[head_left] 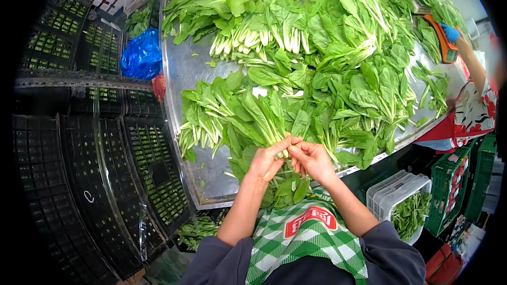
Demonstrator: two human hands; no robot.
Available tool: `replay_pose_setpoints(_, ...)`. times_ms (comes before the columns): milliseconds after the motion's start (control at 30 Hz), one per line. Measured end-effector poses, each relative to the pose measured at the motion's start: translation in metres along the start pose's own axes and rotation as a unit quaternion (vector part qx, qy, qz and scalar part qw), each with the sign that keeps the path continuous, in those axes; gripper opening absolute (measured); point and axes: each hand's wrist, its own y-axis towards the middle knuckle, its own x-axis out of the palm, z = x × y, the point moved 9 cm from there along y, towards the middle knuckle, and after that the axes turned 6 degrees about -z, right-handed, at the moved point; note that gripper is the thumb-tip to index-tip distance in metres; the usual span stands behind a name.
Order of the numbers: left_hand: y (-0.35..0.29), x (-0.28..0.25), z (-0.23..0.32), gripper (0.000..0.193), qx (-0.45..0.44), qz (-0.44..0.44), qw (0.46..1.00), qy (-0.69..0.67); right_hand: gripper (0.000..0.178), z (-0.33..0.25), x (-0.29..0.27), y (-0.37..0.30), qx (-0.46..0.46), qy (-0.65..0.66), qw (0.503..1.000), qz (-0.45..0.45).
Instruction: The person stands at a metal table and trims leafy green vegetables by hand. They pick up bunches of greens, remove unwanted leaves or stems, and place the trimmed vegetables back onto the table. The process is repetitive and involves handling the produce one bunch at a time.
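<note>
Left hand: the left hand [268, 159] is closed around the stem ends of a bunch of leafy greens [262, 119], thumb toward the tips.
Right hand: the right hand [315, 161] has curled fingers, its thumb and fingertips meeting the left's at the stem ends; whether it pinches a stem, I cannot tell.
Held bunch: above the near edge of the desk, leaves pointing away from the person.
Under the hands: loose leaves [285, 191] at the near edge, in front of a green-and-white checked apron [272, 250].
Desk: the metal desk [211, 183] carries heaped greens, with a pale-stemmed row [259, 42] toward the back and a large pile [376, 92] at right.
Left side: a blue plastic bag [141, 55] beside the desk; black crates [150, 163] of perforated plastic.
Right side: a white basket [381, 194] with greens inside, near green crates [448, 180].
Far right: a co-worker's blue-gloved hand [450, 33] at an orange-framed object [442, 42].
</note>
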Motion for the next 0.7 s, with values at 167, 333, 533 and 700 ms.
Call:
replay_pose_setpoints(167, 0.005, 0.002, 0.004, 0.03, 0.051, 0.088, 0.995, -0.005, 0.015, -0.037, -0.015, -0.015, -0.291, -0.19, 0.917, 0.196)
replay_pose_setpoints(333, 0.0, 0.002, 0.007, 0.028, 0.111, 0.128, 0.985, -0.016, 0.01, -0.011, -0.015, -0.002, -0.194, 0.144, 0.945, 0.222)
replay_pose_setpoints(533, -0.031, -0.02, 0.071, 0.02, 0.263, 0.196, 0.944, -0.025, 0.027, -0.011, -0.013, -0.008, -0.229, -0.279, 0.924, 0.131)
replay_pose_setpoints(700, -0.05, -0.024, 0.105, 0.022, 0.326, 0.179, 0.928, 0.004, 0.044, -0.025, -0.028, -0.009, -0.074, -0.479, 0.838, 0.252)
